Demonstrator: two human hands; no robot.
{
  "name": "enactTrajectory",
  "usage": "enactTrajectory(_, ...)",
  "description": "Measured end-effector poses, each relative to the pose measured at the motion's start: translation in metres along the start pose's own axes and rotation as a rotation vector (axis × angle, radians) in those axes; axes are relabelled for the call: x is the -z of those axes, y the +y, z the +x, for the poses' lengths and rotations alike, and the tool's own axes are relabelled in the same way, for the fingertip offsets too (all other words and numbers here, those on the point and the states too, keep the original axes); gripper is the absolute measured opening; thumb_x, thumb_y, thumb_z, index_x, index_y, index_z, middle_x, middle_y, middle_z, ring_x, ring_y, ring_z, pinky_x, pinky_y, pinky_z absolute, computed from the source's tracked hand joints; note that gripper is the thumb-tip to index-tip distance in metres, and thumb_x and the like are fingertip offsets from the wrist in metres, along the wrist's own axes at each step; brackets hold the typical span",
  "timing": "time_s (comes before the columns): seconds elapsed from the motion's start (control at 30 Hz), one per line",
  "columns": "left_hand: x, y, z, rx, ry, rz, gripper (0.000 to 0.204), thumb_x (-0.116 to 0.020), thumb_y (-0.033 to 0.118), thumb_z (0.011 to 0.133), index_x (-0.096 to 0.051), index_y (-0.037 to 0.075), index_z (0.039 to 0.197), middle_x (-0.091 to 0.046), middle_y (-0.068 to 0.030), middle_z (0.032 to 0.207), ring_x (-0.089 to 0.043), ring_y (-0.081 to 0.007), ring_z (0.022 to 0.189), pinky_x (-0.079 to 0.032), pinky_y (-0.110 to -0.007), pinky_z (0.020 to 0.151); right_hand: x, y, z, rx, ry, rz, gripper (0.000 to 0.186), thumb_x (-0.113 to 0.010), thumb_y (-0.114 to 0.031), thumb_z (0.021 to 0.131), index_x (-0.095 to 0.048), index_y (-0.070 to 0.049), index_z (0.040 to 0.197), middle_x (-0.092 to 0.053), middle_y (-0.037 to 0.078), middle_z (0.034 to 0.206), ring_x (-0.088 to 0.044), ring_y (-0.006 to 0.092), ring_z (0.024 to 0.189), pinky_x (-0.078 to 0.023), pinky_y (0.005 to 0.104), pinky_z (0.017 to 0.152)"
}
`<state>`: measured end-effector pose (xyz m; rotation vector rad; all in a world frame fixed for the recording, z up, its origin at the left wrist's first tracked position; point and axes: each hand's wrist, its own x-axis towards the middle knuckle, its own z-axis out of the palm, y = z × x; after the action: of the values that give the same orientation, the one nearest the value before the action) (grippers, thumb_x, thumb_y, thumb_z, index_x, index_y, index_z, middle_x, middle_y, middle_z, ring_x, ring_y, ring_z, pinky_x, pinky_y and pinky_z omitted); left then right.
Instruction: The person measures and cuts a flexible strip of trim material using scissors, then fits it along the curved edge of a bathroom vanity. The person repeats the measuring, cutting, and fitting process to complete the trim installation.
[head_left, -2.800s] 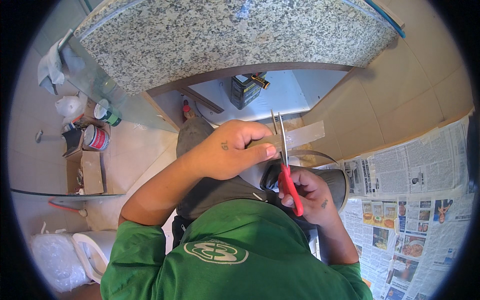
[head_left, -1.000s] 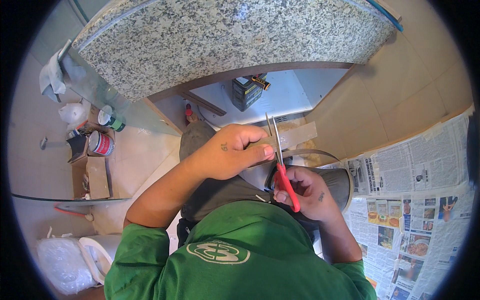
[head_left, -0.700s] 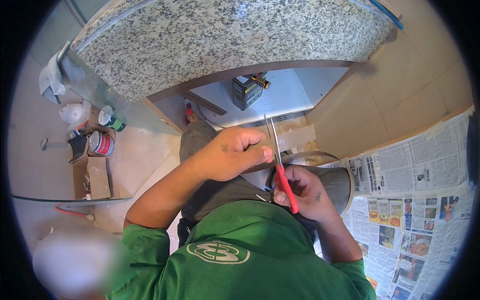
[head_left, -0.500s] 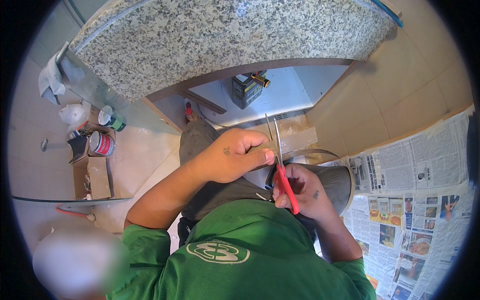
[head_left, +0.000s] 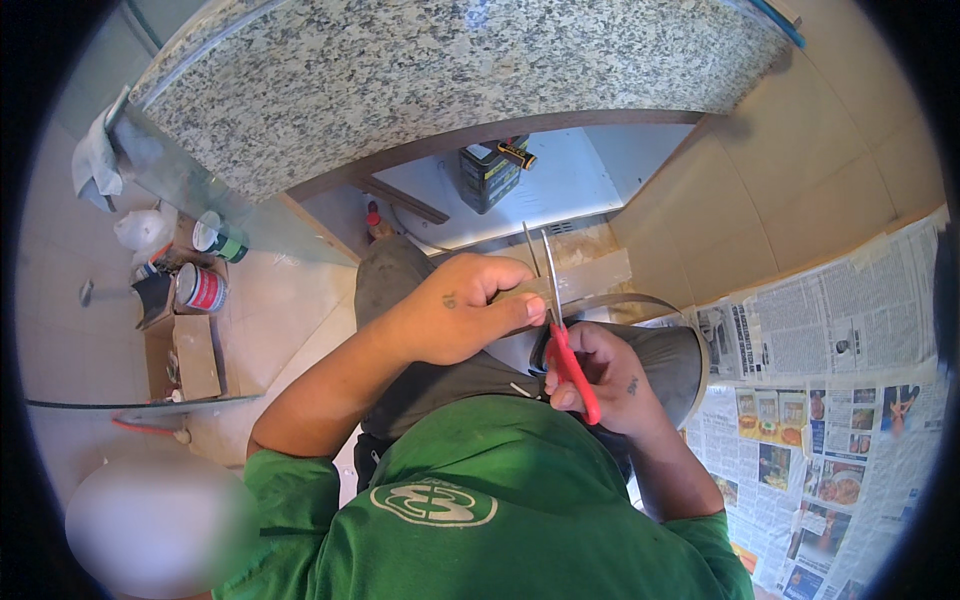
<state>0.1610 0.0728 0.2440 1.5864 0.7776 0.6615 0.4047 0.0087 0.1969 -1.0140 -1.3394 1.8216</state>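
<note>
My left hand (head_left: 462,312) pinches a thin, flexible brown strip (head_left: 604,299) between thumb and fingers, above my lap. The strip bends away to the right in a loop over my knee. My right hand (head_left: 620,385) is closed around the red handles of a pair of scissors (head_left: 570,372). Their metal blades stand apart, pointing away from me, and cross the strip right beside my left thumb. Whether the blades have cut into the strip I cannot tell.
Ahead is a speckled granite counter (head_left: 450,80) over an open cabinet, with a dark container (head_left: 488,180) inside. Paint cans (head_left: 201,288) and a cardboard box (head_left: 196,358) stand at left beside a glass panel. Newspaper sheets (head_left: 790,330) cover the right side.
The whole view has shifted slightly. Both hands keep their grips, and the scissors stay spread across the strip with hardly any visible movement.
</note>
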Motion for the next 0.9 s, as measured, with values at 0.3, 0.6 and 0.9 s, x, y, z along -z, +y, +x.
enactTrajectory(0.3,-0.002,-0.011,0.001,-0.016,0.044,0.054,0.030,-0.064,0.027,0.099,-0.062,0.001,0.082,-0.051,0.0017,0.067,-0.042,-0.0062,0.066,-0.038,-0.028,0.059,0.000,-0.003,0.001,0.033,0.013,-0.141,0.052,-0.091,-0.031,0.076,-0.060,-0.001,0.107,-0.065,0.003,0.093,-0.060,0.0083,0.080,-0.048,0.0233,0.069)
enactTrajectory(0.6,-0.003,-0.013,0.002,0.030,0.037,0.038,0.033,-0.064,0.027,0.100,-0.059,0.001,0.079,-0.046,0.0033,0.067,-0.039,-0.0056,0.066,-0.036,-0.028,0.058,0.001,-0.003,0.000,0.000,0.018,-0.116,0.047,-0.089,-0.030,0.079,-0.060,-0.002,0.105,-0.065,0.002,0.093,-0.059,0.0078,0.079,-0.048,0.0242,0.070)
enactTrajectory(0.9,-0.006,-0.015,-0.001,0.032,0.057,-0.104,0.029,-0.061,0.028,0.102,-0.062,0.003,0.087,-0.049,0.0057,0.069,-0.042,-0.0046,0.066,-0.036,-0.026,0.058,0.009,-0.002,0.004,-0.024,-0.037,-0.052,0.051,-0.088,-0.034,0.080,-0.060,-0.001,0.106,-0.066,0.004,0.094,-0.062,0.0107,0.082,-0.050,0.0260,0.073)
